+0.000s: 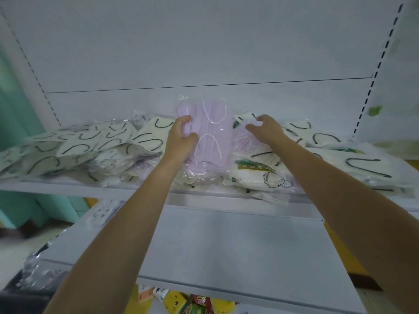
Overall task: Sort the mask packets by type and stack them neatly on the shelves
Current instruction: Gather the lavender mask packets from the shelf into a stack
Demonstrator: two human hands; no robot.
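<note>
Left hand [181,141] grips the lilac mask packet [212,134] mid-shelf [68,186]; right hand [265,130] spread, empty. A one-sided hold (slick film) may slip, nudging cream packets [258,177] off the front edge.

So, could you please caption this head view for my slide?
Left hand grips a lilac mask packet over the cluttered shelf while the right hand hovers alongside.

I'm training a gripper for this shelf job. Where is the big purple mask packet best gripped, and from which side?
Pinch the long left edge of the purple mask packet, coming from the left, as the left hand does now. It lies flat and tilted atop the white packets, so that edge is free; the right hand could steady the other edge.
</note>
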